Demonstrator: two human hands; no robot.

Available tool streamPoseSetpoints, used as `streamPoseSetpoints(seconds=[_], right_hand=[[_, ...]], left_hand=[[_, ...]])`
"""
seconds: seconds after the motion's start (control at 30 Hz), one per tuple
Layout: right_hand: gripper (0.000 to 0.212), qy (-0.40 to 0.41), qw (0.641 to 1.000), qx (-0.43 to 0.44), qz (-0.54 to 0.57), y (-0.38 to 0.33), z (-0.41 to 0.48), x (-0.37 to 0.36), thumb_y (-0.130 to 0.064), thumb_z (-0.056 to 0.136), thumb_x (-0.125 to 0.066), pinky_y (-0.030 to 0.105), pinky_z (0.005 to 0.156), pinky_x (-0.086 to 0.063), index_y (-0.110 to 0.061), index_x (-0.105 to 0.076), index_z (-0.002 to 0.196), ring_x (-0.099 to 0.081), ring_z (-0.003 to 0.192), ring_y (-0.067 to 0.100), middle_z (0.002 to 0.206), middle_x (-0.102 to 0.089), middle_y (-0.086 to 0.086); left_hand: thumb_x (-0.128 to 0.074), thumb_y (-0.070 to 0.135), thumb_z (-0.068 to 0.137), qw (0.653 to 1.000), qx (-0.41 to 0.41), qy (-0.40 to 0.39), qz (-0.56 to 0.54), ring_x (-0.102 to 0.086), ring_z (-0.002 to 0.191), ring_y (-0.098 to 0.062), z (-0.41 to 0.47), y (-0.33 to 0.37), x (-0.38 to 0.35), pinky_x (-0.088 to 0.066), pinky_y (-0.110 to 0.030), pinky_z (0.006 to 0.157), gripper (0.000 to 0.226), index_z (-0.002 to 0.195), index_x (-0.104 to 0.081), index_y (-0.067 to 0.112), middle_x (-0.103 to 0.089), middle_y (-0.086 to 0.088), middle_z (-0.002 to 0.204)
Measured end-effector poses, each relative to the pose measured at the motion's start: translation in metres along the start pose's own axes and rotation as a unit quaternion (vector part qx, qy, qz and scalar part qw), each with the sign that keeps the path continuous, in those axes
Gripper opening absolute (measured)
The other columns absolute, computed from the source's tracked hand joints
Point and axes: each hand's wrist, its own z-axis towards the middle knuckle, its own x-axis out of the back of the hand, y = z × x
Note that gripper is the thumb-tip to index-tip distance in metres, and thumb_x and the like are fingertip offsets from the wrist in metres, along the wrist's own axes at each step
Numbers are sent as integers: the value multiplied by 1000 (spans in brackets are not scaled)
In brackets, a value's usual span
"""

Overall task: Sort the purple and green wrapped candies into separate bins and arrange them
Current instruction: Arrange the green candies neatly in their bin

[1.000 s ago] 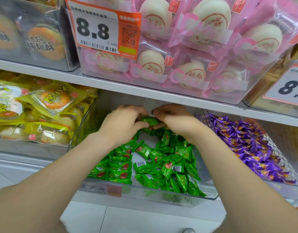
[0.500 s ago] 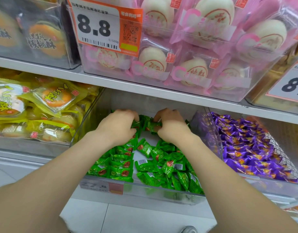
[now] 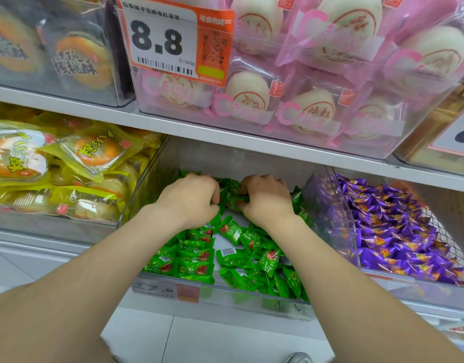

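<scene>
Store shelf (image 3: 225, 137) carrying clear bins, seen from above. Upper tier: a bin of pink-wrapped round cakes (image 3: 317, 113). Lower tier, left: yellow snack packs (image 3: 68, 163).

Centre: the green bin (image 3: 147, 184), whose clear walls keep each colour apart. It holds only green candies (image 3: 199, 258). These lie in flat rows at the front left and loose elsewhere, so the arranging appears to be only partly done. Just beside it on the right, the purple candies (image 3: 395, 226) fill their own bin (image 3: 340, 218), with no green visible among them.

Both hands reach to the back of the green bin, close together, probably to draw pieces forward into rows. The right hand (image 3: 264, 203) pinches a green wrapper between thumb and fingers. The left hand (image 3: 191, 203) is curled over the pile, and whether it grips a piece cannot be told.

The price label (image 3: 173, 43) on the upper bin reads "8.8" and "/500g", with a barcode and a QR code. Its smaller print is too fine to read, and the tag on the green bin's front (image 3: 165, 292) is blurred.
</scene>
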Motion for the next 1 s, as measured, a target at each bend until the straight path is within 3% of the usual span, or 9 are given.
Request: streamPoseSetpoints(seconds=[0.2, 0.33, 0.4, 0.6, 0.83, 0.93, 1.0], right_hand=[[34, 19, 1000, 24, -3, -6, -11, 18, -43, 86, -72, 40, 95, -44, -19, -65, 110, -63, 108, 35, 109, -69, 9], [45, -104, 993, 56, -24, -11, -26, 22, -65, 78, -71, 42, 96, -40, -24, -64, 94, -57, 107, 30, 99, -60, 4], [46, -141, 987, 57, -52, -12, -32, 18, -66, 73, -77, 44, 100, -38, -25, -63, 89, -55, 110, 31, 99, -58, 4], [62, -65, 998, -19, -8, -9, -30, 17, -58, 77, -79, 38, 98, -46, -18, -61, 120, -60, 117, 33, 123, -63, 10], [42, 29, 999, -9, -45, -12, -24, 0, -44, 84, -78, 37, 94, -44, -21, -67, 117, -66, 108, 33, 114, -68, 8], [35, 46, 996, 0, -78, -14, -23, -4, -36, 84, -80, 33, 80, -38, -20, -68, 113, -68, 101, 33, 109, -69, 6], [39, 44, 997, -6, -63, -14, -23, -2, -35, 85, -82, 34, 74, -36, -16, -65, 115, -69, 100, 35, 110, -67, 9]], left_hand=[[-68, 31, 93, 1000, -2, -2, 2, -64, 87, -19, 0, 1, 0, -58, -37, 77, 13, 106, -71, 28, -64, 6, 94], [-70, 31, 92, 1000, 1, -9, 2, -65, 88, -21, -1, 1, -1, -60, -40, 79, 14, 106, -70, 29, -66, 3, 97], [-70, 31, 91, 1000, 2, -16, -1, -65, 89, -21, 0, 1, -1, -59, -39, 79, 14, 106, -70, 30, -66, 3, 98], [-69, 30, 93, 999, -22, -43, 3, -55, 89, -21, 0, -2, -4, -47, -32, 75, 29, 122, -66, 31, -54, 4, 96], [-66, 27, 97, 997, -35, -71, 5, -58, 102, -26, -1, 0, -3, -51, -35, 86, 38, 134, -61, 32, -54, -3, 113], [-56, 23, 103, 992, -51, -116, 10, -53, 113, -35, -2, 3, -6, -47, -46, 104, 42, 139, -58, 44, -40, -3, 113], [-48, 21, 105, 989, -50, -136, 33, -45, 119, -39, -3, 5, -9, -44, -52, 107, 48, 142, -54, 52, -30, -3, 111]])
